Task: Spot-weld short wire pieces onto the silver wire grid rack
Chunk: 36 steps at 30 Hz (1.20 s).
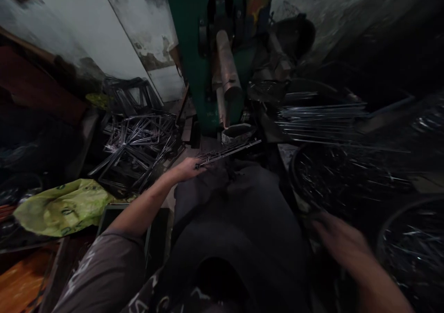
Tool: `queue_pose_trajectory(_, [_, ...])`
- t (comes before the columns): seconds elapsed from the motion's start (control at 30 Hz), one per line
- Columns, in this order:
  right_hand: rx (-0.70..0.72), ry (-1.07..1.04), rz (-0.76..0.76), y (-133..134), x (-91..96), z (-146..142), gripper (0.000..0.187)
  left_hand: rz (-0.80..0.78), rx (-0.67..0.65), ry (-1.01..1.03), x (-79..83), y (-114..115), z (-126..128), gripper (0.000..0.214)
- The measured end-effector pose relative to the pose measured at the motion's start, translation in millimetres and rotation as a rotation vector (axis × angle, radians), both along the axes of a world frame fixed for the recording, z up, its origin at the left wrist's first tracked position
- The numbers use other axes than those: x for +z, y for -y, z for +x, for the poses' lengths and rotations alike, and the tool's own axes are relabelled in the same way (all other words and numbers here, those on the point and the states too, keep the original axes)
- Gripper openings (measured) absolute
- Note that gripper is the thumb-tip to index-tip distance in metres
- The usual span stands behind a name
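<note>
My left hand (190, 168) is closed around the near end of a metal wire frame (231, 152). The frame lies level above my lap and stretches right, its far end in front of a pale-rimmed bowl (237, 134). Down on the right, my right hand (328, 230) is smeared by motion, so its fingers and anything in them are unclear. It is close to the near rim of a dark round tub (298, 183) with many thin metal pieces inside.
Ahead rises a green machine (192, 63) with a thick cylindrical arm (229, 68) over a thinner one. Metal frames (138, 142) are heaped at left, beside a yellow-green sack (65, 206). Long rods (319, 119) lie at right; another tub (385, 230) stands nearer.
</note>
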State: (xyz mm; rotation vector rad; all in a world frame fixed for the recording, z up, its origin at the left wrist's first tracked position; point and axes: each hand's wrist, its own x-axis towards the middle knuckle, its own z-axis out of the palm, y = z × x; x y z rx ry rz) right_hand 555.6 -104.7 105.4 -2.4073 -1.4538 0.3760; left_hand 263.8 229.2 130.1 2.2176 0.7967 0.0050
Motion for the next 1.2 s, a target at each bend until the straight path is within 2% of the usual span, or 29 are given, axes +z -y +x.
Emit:
queue_pose_trajectory(0.07, [0.218,-0.072,0.043,-23.1,2.6,-12.7,0.022,-0.006,-0.013,0.014,3.2,2.2,4.6,0.028])
queue_pose_trajectory(0.13, [0.363,-0.055,-0.009,-54.7,3.3,-23.9,0.023,-0.016,-0.039,0.016,5.4,3.2,5.0,0.029])
queue_pose_trajectory(0.2, [0.392,-0.038,-0.106,-80.7,0.5,-31.5,0.019,-0.021,-0.039,0.007,5.7,3.2,2.8,0.032])
queue_pose_trajectory(0.27, [0.382,-0.065,-0.102,-91.3,-6.1,-37.4,0.015,-0.015,-0.026,-0.012,3.9,2.8,-0.5,0.035])
queue_pose_trajectory(0.43, [0.191,-0.007,0.289,-67.6,-23.2,-58.1,0.021,0.016,-0.025,-0.053,-6.7,0.9,-7.3,0.034])
queue_pose_trajectory(0.57, [0.121,-0.006,0.358,-58.1,-26.9,-69.0,0.025,0.025,-0.021,-0.046,-12.7,-0.9,-7.9,0.032])
queue_pose_trajectory(0.67, [-0.024,-0.063,0.445,-62.6,-28.6,-70.0,0.034,-0.027,-0.044,-0.019,-13.5,-0.1,-6.3,0.035])
queue_pose_trajectory(0.73, [-0.079,-0.087,0.440,-65.5,-29.0,-70.4,0.034,-0.047,-0.041,-0.001,-13.1,1.5,-5.6,0.034])
queue_pose_trajectory(0.97, [0.069,0.133,0.426,-65.1,-23.6,-81.7,0.024,0.001,0.007,0.025,-8.4,5.3,-9.2,0.025])
queue_pose_trajectory(1.2, [0.108,0.266,0.368,-63.4,-27.7,-96.8,0.027,0.033,-0.032,-0.014,-3.5,6.8,-13.0,0.030])
